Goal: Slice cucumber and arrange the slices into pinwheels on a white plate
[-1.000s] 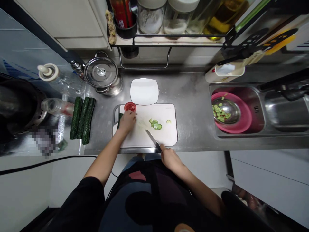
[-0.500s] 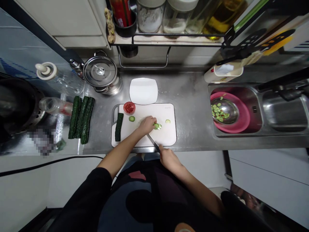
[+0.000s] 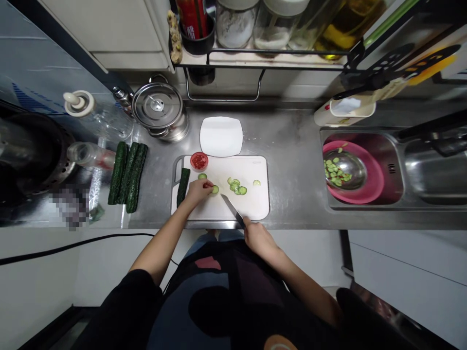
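A white cutting board [image 3: 251, 204] lies on the steel counter in front of me. My left hand [image 3: 199, 190] rests on the board with its fingertips pinched on a cucumber slice [image 3: 215, 189]. Left of that hand lies a cucumber piece [image 3: 183, 186], and another slice [image 3: 202, 176] sits just beyond it. A small heap of cucumber slices [image 3: 236, 187] lies mid-board. My right hand [image 3: 257, 238] grips the handle of a knife [image 3: 231, 209] whose blade points onto the board. A red dish of chopped chilli [image 3: 199, 161] stands at the board's far left corner.
A white square plate [image 3: 221, 136] sits behind the board. Three whole cucumbers [image 3: 127, 176] lie to the left, near a lidded steel pot [image 3: 157, 107] and bottles. At right, a sink holds a pink basin [image 3: 374, 180] with a steel bowl of green pieces. A shelf of jars hangs above.
My left hand left the cucumber piece, reached right to the heap of slices, then drew back left with a slice at its fingertips. The knife hand barely moved.
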Demonstrator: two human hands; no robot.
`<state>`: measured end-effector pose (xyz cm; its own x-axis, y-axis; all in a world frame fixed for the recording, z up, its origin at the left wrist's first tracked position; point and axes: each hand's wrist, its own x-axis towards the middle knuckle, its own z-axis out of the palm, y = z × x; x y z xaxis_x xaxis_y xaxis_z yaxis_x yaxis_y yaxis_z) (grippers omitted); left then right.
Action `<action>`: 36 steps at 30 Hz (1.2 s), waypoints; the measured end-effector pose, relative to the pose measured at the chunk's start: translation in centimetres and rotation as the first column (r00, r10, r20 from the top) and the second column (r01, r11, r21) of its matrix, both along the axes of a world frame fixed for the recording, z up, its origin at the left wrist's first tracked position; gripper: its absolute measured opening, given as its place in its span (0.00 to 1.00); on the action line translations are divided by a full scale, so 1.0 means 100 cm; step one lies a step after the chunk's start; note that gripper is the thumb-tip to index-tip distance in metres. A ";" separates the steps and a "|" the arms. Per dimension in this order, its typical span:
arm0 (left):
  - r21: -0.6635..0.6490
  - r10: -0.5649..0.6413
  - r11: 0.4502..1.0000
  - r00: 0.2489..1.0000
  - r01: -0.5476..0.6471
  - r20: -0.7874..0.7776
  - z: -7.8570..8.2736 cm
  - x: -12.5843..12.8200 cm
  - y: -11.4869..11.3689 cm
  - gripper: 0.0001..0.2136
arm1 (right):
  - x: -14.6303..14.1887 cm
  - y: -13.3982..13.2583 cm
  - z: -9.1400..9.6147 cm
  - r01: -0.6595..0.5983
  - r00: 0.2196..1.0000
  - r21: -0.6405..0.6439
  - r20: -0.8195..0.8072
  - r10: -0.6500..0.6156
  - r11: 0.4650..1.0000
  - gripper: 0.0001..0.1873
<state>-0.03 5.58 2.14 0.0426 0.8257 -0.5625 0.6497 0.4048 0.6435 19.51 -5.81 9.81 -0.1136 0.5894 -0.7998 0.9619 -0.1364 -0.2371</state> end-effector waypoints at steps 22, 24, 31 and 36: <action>0.316 -0.674 0.691 0.737 0.650 -0.043 -0.024 -0.007 0.023 0.11 | -0.001 -0.001 -0.001 0.025 0.999 0.078 0.034 -0.027 0.997 0.17; 0.374 -0.632 0.694 0.769 0.616 -0.093 -0.027 -0.006 0.019 0.10 | -0.001 -0.001 -0.001 0.023 0.999 0.077 0.039 -0.027 0.997 0.16; 0.539 -0.142 0.795 0.950 0.277 -0.280 -0.040 0.000 -0.041 0.09 | -0.007 0.004 -0.003 0.023 0.999 0.057 0.046 -0.026 0.998 0.17; 0.572 -0.017 0.800 0.960 0.182 -0.281 -0.049 0.004 -0.059 0.08 | -0.012 0.006 -0.005 0.013 0.999 0.055 0.044 -0.016 0.998 0.17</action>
<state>0.33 -0.33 -2.78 0.0699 0.9972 0.0267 0.8353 -0.0732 0.5450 18.34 -5.23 9.30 -0.0698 0.6339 -0.7703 0.9697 -0.1382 -0.2016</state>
